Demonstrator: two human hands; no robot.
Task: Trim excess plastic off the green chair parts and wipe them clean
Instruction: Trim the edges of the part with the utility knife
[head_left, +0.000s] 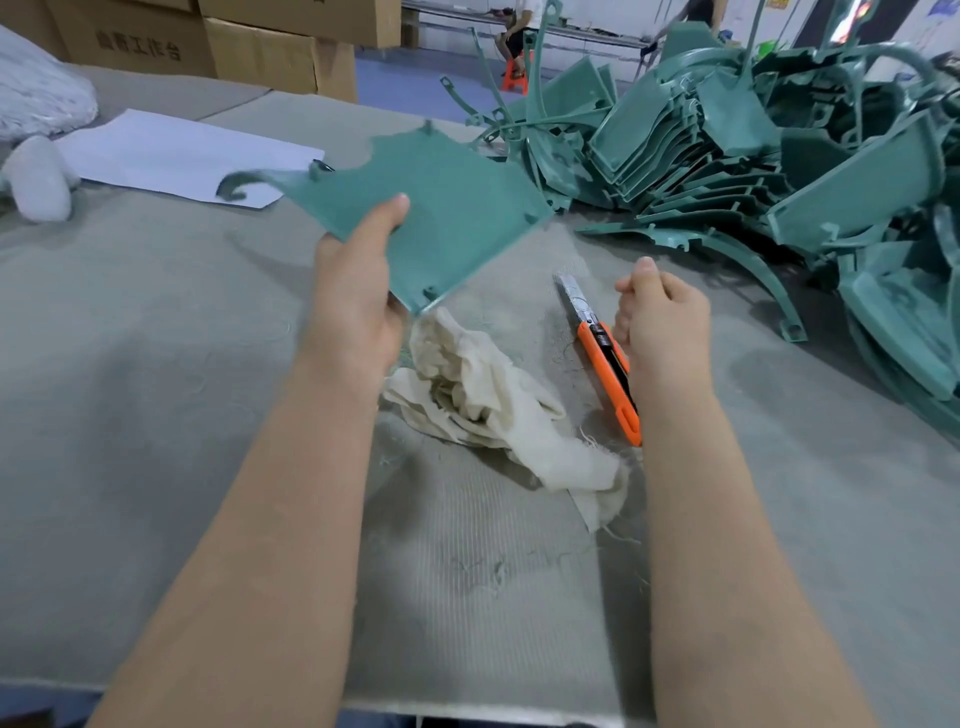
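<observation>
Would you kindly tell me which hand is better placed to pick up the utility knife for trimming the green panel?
The right hand. It hovers just above the orange utility knife on the table, loosely curled and holding nothing, while the left hand grips the green panel.

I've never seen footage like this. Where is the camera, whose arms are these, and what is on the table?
No machine here: these are a person's two bare arms, filmed by one camera worn on the head, looking forward and down. The left hand grips a flat green chair part, lifted off the grey table. The right hand hangs with curled fingers over an orange knife lying on the table; whether it touches it I cannot tell. Between the arms lies a crumpled cloth. At right is a pile of green parts; at left, a white sheet of paper.
</observation>
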